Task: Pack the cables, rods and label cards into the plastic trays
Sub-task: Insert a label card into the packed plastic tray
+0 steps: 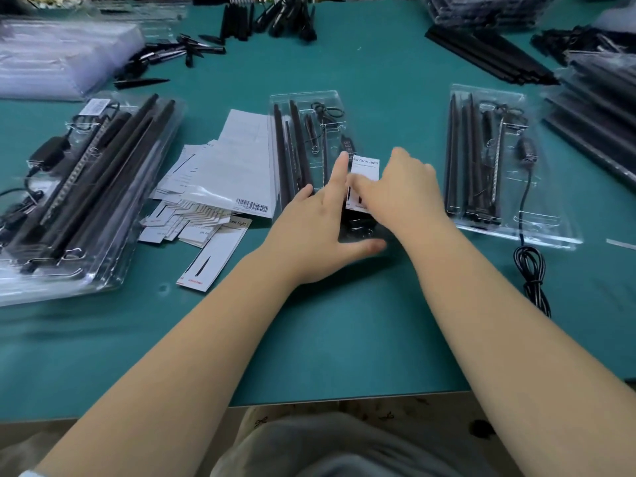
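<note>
A clear plastic tray lies at the table's middle with black rods and a thin cable in its slots. My right hand holds a white label card over the tray's near right part. My left hand lies flat on the tray's near end, fingers straight, index finger beside the card. A second tray to the right holds rods and a cable that trails onto the table.
Loose label cards and a white bag with a barcode lie left of the middle tray. Stacked filled trays sit at the far left. Black rods and more packs crowd the back and right. The table's front edge is near.
</note>
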Available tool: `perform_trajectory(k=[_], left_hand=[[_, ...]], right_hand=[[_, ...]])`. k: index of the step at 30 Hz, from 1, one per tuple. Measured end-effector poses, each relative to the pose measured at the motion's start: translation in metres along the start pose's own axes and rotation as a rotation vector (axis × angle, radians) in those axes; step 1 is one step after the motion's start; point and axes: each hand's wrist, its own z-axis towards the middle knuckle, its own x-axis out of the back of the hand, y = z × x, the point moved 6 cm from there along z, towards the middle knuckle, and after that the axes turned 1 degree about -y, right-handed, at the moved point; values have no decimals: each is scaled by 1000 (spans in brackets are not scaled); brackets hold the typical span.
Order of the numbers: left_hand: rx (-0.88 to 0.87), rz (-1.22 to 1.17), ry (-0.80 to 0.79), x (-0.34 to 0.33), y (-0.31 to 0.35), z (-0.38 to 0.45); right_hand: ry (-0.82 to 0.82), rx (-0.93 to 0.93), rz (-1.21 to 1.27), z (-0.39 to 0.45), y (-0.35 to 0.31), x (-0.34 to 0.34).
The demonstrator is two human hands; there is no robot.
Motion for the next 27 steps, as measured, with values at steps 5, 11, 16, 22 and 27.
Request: perform_trajectory(k=[5,11,16,22,27], left_hand=[[8,13,-22,-1,-1,0],[-14,59,-28,-3,-1,1],[-5,-24,-24,-1,0,-2],[-3,-114,-73,1,0,-3],[-9,-94,-61,1,1,-4]], right_hand=[[25,-100,43,13,14,19],[-156,-56,-73,-1,10,6],[94,-63,195,3,18,27],[110,-266,599,-7,54,38],[-33,-234,618,-30,50,22]])
